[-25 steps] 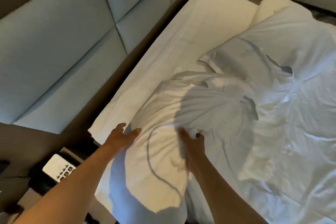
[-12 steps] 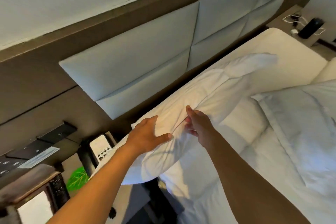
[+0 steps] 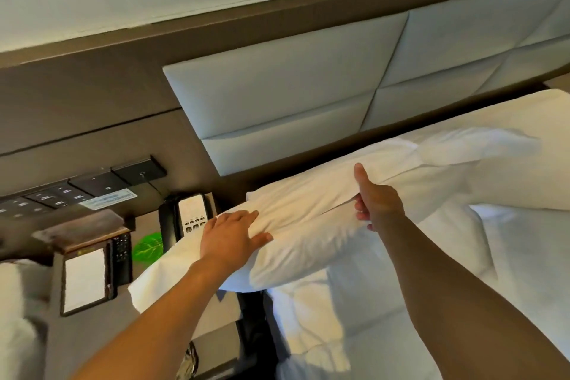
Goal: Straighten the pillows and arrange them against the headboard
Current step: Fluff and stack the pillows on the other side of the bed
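The pillow (image 3: 324, 210) is white, creased and slack in its case, lifted off the bed (image 3: 401, 302) and stretched slantwise between both hands, below the padded headboard (image 3: 277, 95) but apart from it. Its far end, beyond the right hand (image 3: 374, 199), trails into a loose flap; its near corner droops behind the left forearm — partly hidden. The right hand pinches the upper seam, thumb up, fingers tucked under the cloth. The left hand (image 3: 229, 239) grips a bunched fold. Left of it, a telephone (image 3: 188, 216) sits on the table (image 3: 148, 225), half covered by the pillow's edge.
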